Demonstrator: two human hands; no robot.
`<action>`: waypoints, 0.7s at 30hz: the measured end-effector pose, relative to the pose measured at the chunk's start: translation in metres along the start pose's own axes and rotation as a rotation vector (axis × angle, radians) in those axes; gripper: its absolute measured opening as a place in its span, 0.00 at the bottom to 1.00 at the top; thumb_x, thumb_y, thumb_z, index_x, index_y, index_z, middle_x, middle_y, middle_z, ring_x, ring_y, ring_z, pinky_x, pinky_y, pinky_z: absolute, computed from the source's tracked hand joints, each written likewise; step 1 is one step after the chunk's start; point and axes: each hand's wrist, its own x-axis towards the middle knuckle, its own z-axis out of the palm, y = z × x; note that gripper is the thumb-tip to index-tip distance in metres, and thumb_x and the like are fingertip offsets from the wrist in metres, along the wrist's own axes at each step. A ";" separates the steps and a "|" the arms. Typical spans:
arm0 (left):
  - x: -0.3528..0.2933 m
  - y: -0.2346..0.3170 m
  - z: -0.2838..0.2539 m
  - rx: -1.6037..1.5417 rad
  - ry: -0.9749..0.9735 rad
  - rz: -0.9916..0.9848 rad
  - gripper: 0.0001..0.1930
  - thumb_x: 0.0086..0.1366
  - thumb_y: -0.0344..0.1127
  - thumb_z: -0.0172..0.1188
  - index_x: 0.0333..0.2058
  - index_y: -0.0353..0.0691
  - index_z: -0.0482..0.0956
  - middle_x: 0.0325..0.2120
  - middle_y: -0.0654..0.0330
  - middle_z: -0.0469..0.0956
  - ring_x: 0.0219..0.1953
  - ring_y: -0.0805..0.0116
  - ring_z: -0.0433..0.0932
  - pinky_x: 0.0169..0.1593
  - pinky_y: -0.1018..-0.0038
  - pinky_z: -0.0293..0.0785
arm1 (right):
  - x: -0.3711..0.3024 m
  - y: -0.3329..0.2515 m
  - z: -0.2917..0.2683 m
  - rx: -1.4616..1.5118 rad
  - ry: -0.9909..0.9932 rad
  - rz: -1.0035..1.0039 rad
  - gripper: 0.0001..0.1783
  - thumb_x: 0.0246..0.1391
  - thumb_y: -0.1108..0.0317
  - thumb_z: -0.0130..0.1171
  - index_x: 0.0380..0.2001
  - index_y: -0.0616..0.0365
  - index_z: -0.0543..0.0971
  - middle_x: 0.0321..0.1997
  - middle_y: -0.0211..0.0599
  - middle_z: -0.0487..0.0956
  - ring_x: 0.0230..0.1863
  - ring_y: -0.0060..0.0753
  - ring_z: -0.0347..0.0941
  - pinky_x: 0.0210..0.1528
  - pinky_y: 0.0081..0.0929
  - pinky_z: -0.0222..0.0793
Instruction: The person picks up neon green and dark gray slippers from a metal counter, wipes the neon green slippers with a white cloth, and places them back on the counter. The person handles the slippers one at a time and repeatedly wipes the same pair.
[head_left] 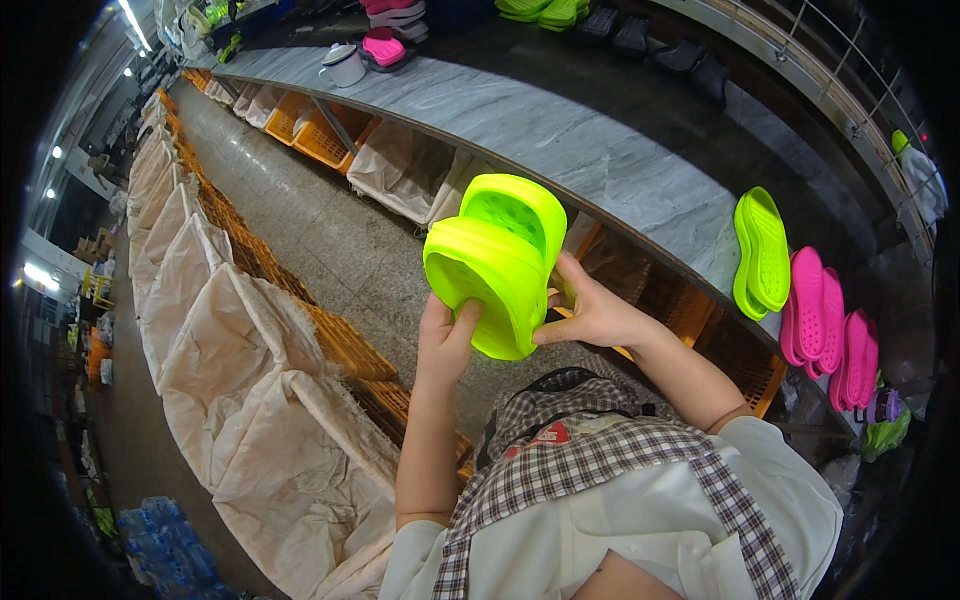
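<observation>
In front of my body I hold a pair of neon yellow-green foam clogs (475, 265), one overlapping the other. My left hand (450, 335) is closed on the lower edge of the nearer clog, the thumb inside its opening. On the right side my right hand (592, 305) grips the pair's edge between thumb and fingers. The farther clog (520, 205) shows its holed upper surface; part of it is hidden behind the nearer one. Both clogs are off the bench, above the aisle.
To the right runs a grey marbled bench (600, 150) with a neon clog pair (763, 250) and pink footwear (812, 310) along its edge. A white lidded mug (344, 66) stands farther along. Orange crates (325, 140) sit beneath. Cloth-lined bins (255, 380) line the left.
</observation>
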 end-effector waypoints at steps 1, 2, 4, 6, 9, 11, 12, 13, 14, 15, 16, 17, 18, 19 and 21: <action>0.000 0.000 0.000 0.009 -0.002 0.007 0.17 0.65 0.28 0.51 0.52 0.32 0.65 0.48 0.57 0.70 0.50 0.69 0.69 0.54 0.72 0.63 | 0.000 0.001 0.000 0.019 -0.005 0.001 0.56 0.38 0.69 0.70 0.66 0.57 0.45 0.66 0.44 0.51 0.65 0.38 0.53 0.59 0.34 0.60; 0.000 0.000 -0.001 0.016 -0.005 0.024 0.17 0.65 0.28 0.51 0.52 0.32 0.65 0.47 0.57 0.71 0.49 0.69 0.69 0.53 0.72 0.64 | 0.000 0.002 -0.001 0.048 -0.014 0.001 0.56 0.38 0.70 0.70 0.66 0.57 0.45 0.67 0.44 0.51 0.65 0.38 0.53 0.59 0.34 0.60; 0.000 -0.001 -0.002 0.025 -0.008 0.014 0.17 0.65 0.29 0.51 0.51 0.32 0.65 0.47 0.57 0.71 0.49 0.69 0.69 0.53 0.72 0.64 | 0.001 0.004 -0.001 0.035 -0.014 0.013 0.56 0.38 0.69 0.70 0.66 0.56 0.45 0.67 0.44 0.51 0.65 0.40 0.52 0.59 0.35 0.59; 0.000 -0.004 -0.001 0.034 0.001 0.023 0.17 0.65 0.30 0.52 0.51 0.32 0.66 0.47 0.57 0.71 0.49 0.69 0.69 0.53 0.72 0.64 | 0.000 0.005 -0.002 -0.038 0.003 0.013 0.56 0.38 0.69 0.70 0.66 0.56 0.45 0.67 0.45 0.51 0.66 0.41 0.51 0.60 0.36 0.58; 0.003 -0.007 0.003 0.009 0.077 0.030 0.18 0.64 0.30 0.54 0.51 0.33 0.66 0.47 0.57 0.71 0.49 0.69 0.69 0.53 0.72 0.64 | 0.000 0.009 0.000 -0.241 0.067 -0.027 0.55 0.39 0.68 0.70 0.65 0.56 0.46 0.67 0.47 0.52 0.67 0.43 0.50 0.63 0.38 0.54; 0.002 -0.010 0.015 -0.060 0.195 -0.013 0.20 0.63 0.31 0.56 0.51 0.33 0.65 0.47 0.58 0.71 0.49 0.69 0.70 0.52 0.73 0.65 | 0.001 0.013 0.001 -0.347 0.109 -0.104 0.53 0.40 0.67 0.69 0.65 0.56 0.47 0.66 0.49 0.52 0.68 0.44 0.49 0.64 0.39 0.51; 0.003 -0.010 0.019 -0.149 0.260 -0.067 0.21 0.62 0.34 0.57 0.51 0.33 0.66 0.45 0.58 0.71 0.47 0.69 0.71 0.51 0.73 0.67 | 0.002 0.015 0.002 -0.306 0.125 -0.173 0.42 0.45 0.70 0.64 0.61 0.57 0.54 0.65 0.50 0.55 0.67 0.43 0.50 0.66 0.38 0.48; 0.002 -0.011 0.025 -0.281 0.187 -0.035 0.22 0.62 0.37 0.58 0.51 0.34 0.66 0.44 0.58 0.72 0.46 0.69 0.72 0.49 0.73 0.69 | 0.003 0.016 0.002 -0.286 0.116 -0.229 0.38 0.47 0.72 0.62 0.60 0.57 0.56 0.65 0.50 0.56 0.67 0.42 0.51 0.66 0.37 0.48; 0.002 -0.007 0.023 -0.481 0.036 -0.104 0.22 0.62 0.39 0.57 0.51 0.34 0.66 0.43 0.59 0.72 0.45 0.69 0.73 0.48 0.72 0.70 | 0.005 0.017 0.001 -0.258 0.092 -0.270 0.34 0.48 0.74 0.59 0.58 0.58 0.58 0.65 0.49 0.57 0.67 0.42 0.51 0.66 0.37 0.48; 0.001 -0.004 0.023 -0.679 -0.112 -0.175 0.23 0.62 0.40 0.57 0.51 0.34 0.66 0.42 0.59 0.73 0.44 0.70 0.73 0.47 0.72 0.71 | 0.007 0.017 -0.001 -0.227 0.070 -0.310 0.30 0.50 0.76 0.57 0.56 0.58 0.60 0.65 0.49 0.57 0.67 0.41 0.52 0.66 0.37 0.48; -0.002 -0.003 0.025 -0.588 0.014 -0.212 0.22 0.63 0.41 0.55 0.51 0.34 0.67 0.42 0.57 0.74 0.44 0.68 0.74 0.46 0.70 0.73 | 0.010 0.017 -0.002 -0.107 0.042 -0.312 0.24 0.51 0.81 0.50 0.52 0.58 0.63 0.64 0.47 0.59 0.66 0.38 0.54 0.66 0.36 0.48; -0.004 -0.002 0.026 -0.574 0.016 -0.219 0.21 0.64 0.41 0.53 0.51 0.33 0.67 0.41 0.55 0.75 0.44 0.67 0.74 0.45 0.69 0.75 | 0.012 0.015 -0.003 0.088 0.016 -0.252 0.21 0.52 0.82 0.46 0.51 0.59 0.65 0.63 0.45 0.62 0.65 0.36 0.57 0.65 0.34 0.51; -0.006 0.000 0.023 -0.575 0.027 -0.266 0.20 0.65 0.40 0.52 0.51 0.33 0.67 0.41 0.54 0.75 0.45 0.66 0.75 0.45 0.68 0.75 | 0.012 0.012 -0.005 0.195 0.019 -0.151 0.20 0.52 0.81 0.45 0.51 0.60 0.66 0.62 0.44 0.64 0.63 0.36 0.59 0.64 0.33 0.53; -0.009 0.001 0.020 -0.574 0.036 -0.320 0.20 0.65 0.39 0.52 0.51 0.33 0.67 0.42 0.53 0.75 0.45 0.65 0.75 0.45 0.67 0.76 | 0.012 0.008 -0.006 0.316 0.049 0.005 0.20 0.53 0.81 0.44 0.50 0.61 0.67 0.60 0.44 0.66 0.62 0.35 0.61 0.63 0.32 0.55; 0.000 0.001 0.011 -0.895 0.090 -0.493 0.20 0.66 0.36 0.49 0.54 0.34 0.63 0.48 0.49 0.71 0.49 0.57 0.73 0.50 0.61 0.73 | 0.008 -0.002 -0.006 0.603 0.066 0.025 0.19 0.57 0.71 0.46 0.52 0.62 0.67 0.55 0.43 0.69 0.58 0.34 0.65 0.60 0.31 0.60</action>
